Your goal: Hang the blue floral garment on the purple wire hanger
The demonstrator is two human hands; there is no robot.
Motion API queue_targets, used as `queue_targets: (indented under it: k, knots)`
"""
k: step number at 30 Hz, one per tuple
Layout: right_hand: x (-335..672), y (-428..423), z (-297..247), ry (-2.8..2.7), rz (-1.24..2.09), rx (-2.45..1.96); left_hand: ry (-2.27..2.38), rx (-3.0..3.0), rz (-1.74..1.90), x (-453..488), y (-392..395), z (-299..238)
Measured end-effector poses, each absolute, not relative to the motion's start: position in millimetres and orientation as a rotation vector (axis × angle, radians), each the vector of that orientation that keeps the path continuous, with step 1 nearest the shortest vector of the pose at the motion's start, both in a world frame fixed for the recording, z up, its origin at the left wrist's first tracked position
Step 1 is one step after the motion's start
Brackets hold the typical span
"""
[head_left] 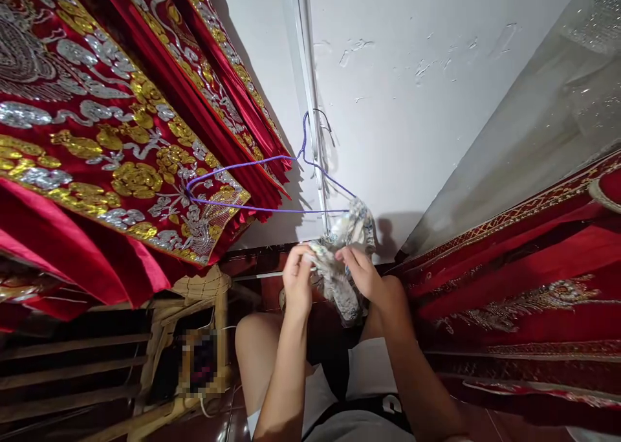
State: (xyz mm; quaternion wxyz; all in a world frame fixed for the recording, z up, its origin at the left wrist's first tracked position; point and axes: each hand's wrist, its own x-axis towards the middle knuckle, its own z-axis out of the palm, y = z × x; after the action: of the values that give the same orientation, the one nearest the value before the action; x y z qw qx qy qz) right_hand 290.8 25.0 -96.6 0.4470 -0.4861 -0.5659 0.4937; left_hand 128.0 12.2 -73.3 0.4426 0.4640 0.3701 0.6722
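Observation:
A purple wire hanger (pixel 262 209) hangs by its hook from a white metal pole (pixel 303 54) against the wall. Over the hanger's right end is a crumpled pale garment (pixel 361 225) with a floral-looking pattern; its exact kind is unclear. My left hand (pixel 297 270) pinches an edge of this cloth between thumb and fingers. On the cloth's other side, my right hand (pixel 359 267) has its thumb and fingers closed on another part of it. The garment's lower end droops between my forearms, above my knees.
Red embroidered drapes (pixel 140 151) with gold and silver sequins hang at left. A bamboo chair (pixel 220 306) stands below them. At right, more red embroidered cloth (pixel 524 287) hangs beside a translucent sheet (pixel 514 118). The white wall (pixel 402 131) has peeling paint.

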Motion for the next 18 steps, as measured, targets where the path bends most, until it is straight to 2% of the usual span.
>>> queue_targets:
  k: [5,8,10,14,16,18]
  knots:
    - [274,34,-62,-1.27,1.796,-0.717,1.014,1.807,1.461,126,7,-44]
    - [275,37,-46,-1.494,1.884,-0.65,1.09,1.813,1.466,103,14,-47]
    - [281,43,-36,-1.712,1.703,-0.679,1.015,1.742,1.313,85,14,-56]
    - [293,70,-11,-1.771,1.004,-0.797,0.978,1.671,0.764,63,-1,-79]
    - [296,87,1,-1.656,0.795,-0.851,1.022,1.706,0.682,58,-10,-85]
    - [294,104,8,-1.616,0.724,-0.891,1.001,1.708,0.745,58,-14,-87]
